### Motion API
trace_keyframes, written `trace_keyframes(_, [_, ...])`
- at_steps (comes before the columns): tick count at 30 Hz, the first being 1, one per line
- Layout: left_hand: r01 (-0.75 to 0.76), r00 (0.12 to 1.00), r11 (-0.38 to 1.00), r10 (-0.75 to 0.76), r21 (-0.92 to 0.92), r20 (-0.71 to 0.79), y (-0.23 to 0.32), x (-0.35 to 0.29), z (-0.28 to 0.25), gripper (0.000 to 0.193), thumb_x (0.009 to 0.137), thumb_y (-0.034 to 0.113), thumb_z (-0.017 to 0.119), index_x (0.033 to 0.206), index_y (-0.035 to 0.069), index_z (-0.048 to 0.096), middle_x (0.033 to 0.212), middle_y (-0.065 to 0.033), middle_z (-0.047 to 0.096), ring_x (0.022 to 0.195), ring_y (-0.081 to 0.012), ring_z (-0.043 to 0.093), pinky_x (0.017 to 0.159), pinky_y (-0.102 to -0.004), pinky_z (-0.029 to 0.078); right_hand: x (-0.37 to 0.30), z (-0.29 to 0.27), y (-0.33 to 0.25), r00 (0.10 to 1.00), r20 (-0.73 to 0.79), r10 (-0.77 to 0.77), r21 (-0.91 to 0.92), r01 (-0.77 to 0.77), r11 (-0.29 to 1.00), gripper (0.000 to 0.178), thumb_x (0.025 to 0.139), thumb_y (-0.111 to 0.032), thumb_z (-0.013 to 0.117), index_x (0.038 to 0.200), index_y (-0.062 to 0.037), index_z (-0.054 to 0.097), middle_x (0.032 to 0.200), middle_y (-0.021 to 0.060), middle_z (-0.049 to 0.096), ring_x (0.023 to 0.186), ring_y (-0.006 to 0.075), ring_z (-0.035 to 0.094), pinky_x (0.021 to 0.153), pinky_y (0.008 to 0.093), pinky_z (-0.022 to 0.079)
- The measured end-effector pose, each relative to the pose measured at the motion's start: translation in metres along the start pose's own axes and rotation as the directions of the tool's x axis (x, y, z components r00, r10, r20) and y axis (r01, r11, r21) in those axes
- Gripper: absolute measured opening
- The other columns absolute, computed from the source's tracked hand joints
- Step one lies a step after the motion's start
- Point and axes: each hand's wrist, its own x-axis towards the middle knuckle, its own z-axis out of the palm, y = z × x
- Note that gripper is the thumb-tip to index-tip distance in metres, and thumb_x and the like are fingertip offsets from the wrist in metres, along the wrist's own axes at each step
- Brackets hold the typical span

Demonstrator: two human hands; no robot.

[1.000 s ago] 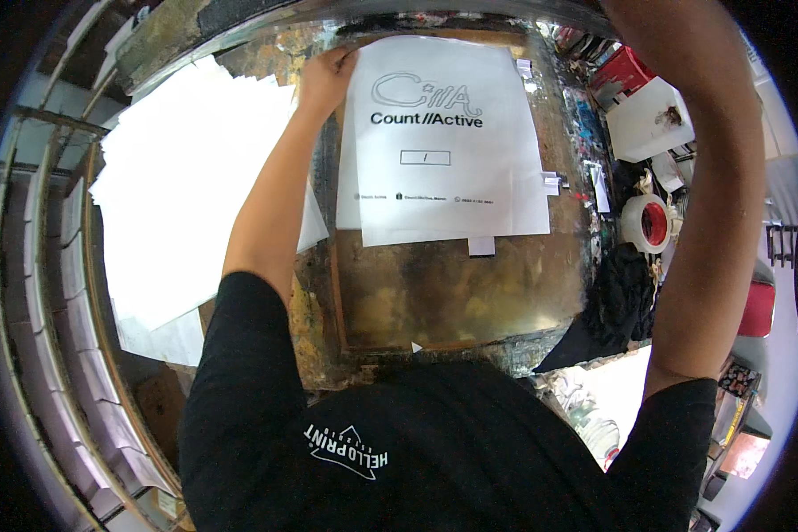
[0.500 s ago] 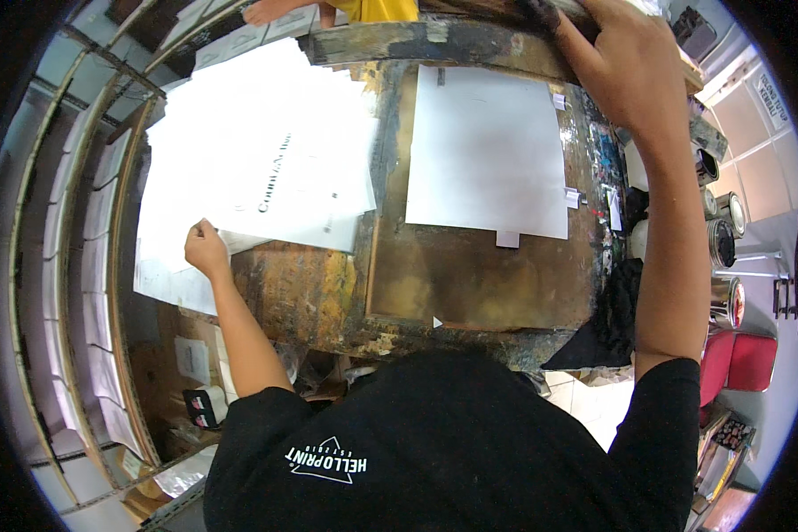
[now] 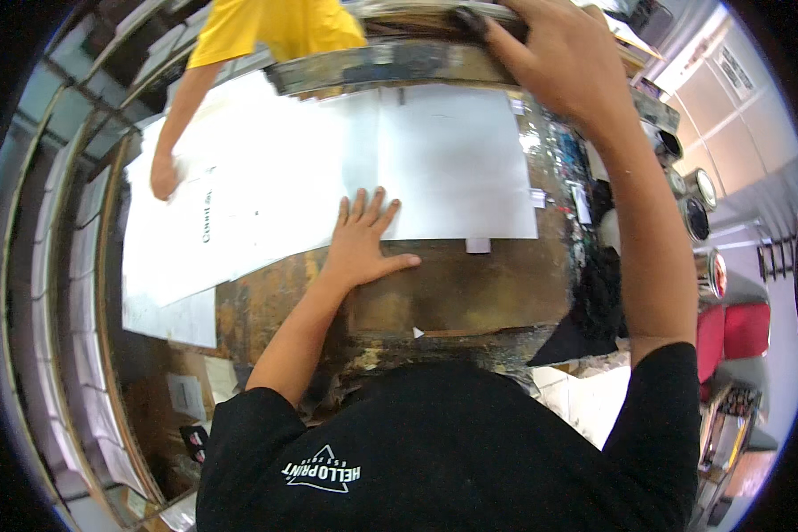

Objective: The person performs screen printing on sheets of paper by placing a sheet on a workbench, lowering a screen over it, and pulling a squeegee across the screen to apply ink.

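- Left hand (image 3: 360,246) splayed open over the white paper sheet's (image 3: 461,168) near-left corner!
- Flat, even pressure should suit.
- Right hand (image 3: 569,66), far right: can't tell whether it grips.

I see the person's left hand (image 3: 361,248) splayed mid-picture, its fingers over the lower left edge of a white paper sheet (image 3: 461,168) on a stained tabletop (image 3: 270,288). The right hand (image 3: 563,66) is at upper right, near a paint-stained wooden bar (image 3: 399,66); I can't make out its grip. At left, a co-worker's hand (image 3: 164,180) is at some printed paper sheets (image 3: 266,177).
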Motion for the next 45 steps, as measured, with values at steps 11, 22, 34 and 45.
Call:
trace_keyframes(11, [-0.273, 0.948, 0.957, 0.250, -0.096, -0.198, 0.168, 0.100, 0.047, 0.123, 0.070, 0.098, 0.059, 0.158, 0.011, 0.052, 0.168, -0.0234, 0.037, 0.154, -0.0504, 0.031, 0.122, -0.0801, 0.007, -0.007, -0.012, 0.015, 0.951, -0.253, -0.177, 0.095, 0.206, 0.974, 0.059, 0.109, -0.049, 0.045, 0.065, -0.0116, 0.057, 0.061, 0.0000, 0.047, 0.057, 0.0167, 0.042, 0.081, 0.0449, 0.047])
trace_keyframes(22, [-0.371, 0.906, 0.923, 0.335, -0.105, -0.260, 0.169, 0.097, 0.047, 0.125, 0.069, 0.099, 0.058, 0.161, 0.016, 0.047, 0.165, -0.0228, 0.041, 0.149, -0.0499, 0.038, 0.121, -0.0823, 0.007, 0.014, -0.050, 0.026, 0.984, 0.119, -0.132, 0.336, 0.085, 0.938, 0.061, 0.110, -0.047, 0.046, 0.060, -0.0121, 0.054, 0.060, 0.0010, 0.050, 0.056, 0.0135, 0.043, 0.065, 0.0383, 0.046])
trace_keyframes(34, [-0.510, 0.740, 0.084, -0.465, -0.856, -0.486, 0.021, 0.010, -0.148, 0.089, 0.094, 0.002, 0.077, 0.165, -0.004, 0.023, 0.117, -0.0155, 0.073, 0.097, -0.0172, 0.072, 0.086, -0.0287, 0.061, -0.034, 0.035, 0.015, 0.940, -0.257, -0.226, 0.135, 0.267, 0.954, 0.043, 0.093, -0.044, 0.069, 0.109, -0.0048, 0.066, 0.097, 0.0199, 0.073, 0.104, 0.0398, 0.069, 0.092, 0.0530, 0.049])
trace_keyframes(45, [0.223, 0.834, 0.651, -0.512, -0.725, -0.204, 0.022, -0.064, -0.008, 0.103, 0.065, 0.042, 0.102, 0.149, 0.001, 0.059, 0.115, -0.0095, 0.070, 0.110, -0.0241, 0.067, 0.106, -0.0456, 0.047, -0.146, 0.170, -0.002, 0.960, 0.205, -0.194, 0.133, 0.169, 0.977, 0.059, 0.080, -0.012, 0.081, 0.131, -0.0096, 0.053, 0.115, 0.0113, 0.059, 0.114, 0.0333, 0.058, 0.097, 0.0523, 0.041])
